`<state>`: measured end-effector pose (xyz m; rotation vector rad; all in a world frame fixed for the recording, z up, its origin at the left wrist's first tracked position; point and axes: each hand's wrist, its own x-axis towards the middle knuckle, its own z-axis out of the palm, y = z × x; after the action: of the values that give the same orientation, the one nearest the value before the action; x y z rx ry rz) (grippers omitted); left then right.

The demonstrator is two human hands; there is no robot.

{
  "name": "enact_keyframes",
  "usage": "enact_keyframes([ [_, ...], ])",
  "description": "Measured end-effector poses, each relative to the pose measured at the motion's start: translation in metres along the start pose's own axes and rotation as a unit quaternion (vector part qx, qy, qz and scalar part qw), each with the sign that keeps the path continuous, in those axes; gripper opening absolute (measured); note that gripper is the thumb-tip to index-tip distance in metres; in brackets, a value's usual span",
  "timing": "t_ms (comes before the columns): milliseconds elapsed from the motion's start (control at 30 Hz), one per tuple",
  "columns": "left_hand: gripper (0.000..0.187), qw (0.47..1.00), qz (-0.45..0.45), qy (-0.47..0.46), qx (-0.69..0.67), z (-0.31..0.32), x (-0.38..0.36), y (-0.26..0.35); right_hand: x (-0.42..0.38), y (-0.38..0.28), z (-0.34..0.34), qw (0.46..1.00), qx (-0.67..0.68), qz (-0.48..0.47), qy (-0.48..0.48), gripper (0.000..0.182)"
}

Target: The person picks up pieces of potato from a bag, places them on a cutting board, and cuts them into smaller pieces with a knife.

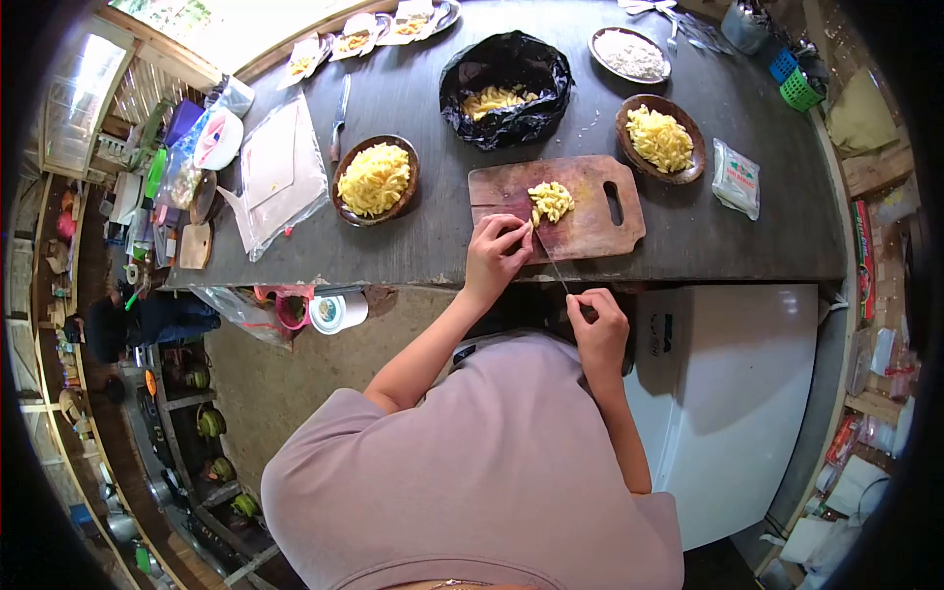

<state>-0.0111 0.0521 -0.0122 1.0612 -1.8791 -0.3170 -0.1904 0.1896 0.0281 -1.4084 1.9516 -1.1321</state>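
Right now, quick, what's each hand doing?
Left hand: closed, fingers curled on the cutting board, beside the yellow pieces.
Right hand: closed grip on the knife handle.

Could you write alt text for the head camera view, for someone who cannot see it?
Seen from above, a person cuts yellow food pieces on a wooden cutting board: the right hand grips a knife, the left hand rests on the board. Bowls of the same food stand on the dark counter.
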Motion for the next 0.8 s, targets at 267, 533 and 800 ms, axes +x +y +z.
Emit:
enact_keyframes([
  [267,0.015,1.000,-0.001,0.001,0.007,-0.001,0.000,0.000,0.006,-0.009,0.009,1.000,0.000,-0.021,0.015,0.015],
  [533,0.015,1.000,0.003,0.002,-0.001,-0.002,0.000,0.000,0.030,-0.012,0.030,0.999,-0.023,-0.029,-0.004,0.018],
  [800,0.017,0.999,0.012,-0.004,0.029,-0.002,-0.006,0.000,0.044,-0.018,0.036,0.997,-0.045,-0.062,-0.009,0.017],
])
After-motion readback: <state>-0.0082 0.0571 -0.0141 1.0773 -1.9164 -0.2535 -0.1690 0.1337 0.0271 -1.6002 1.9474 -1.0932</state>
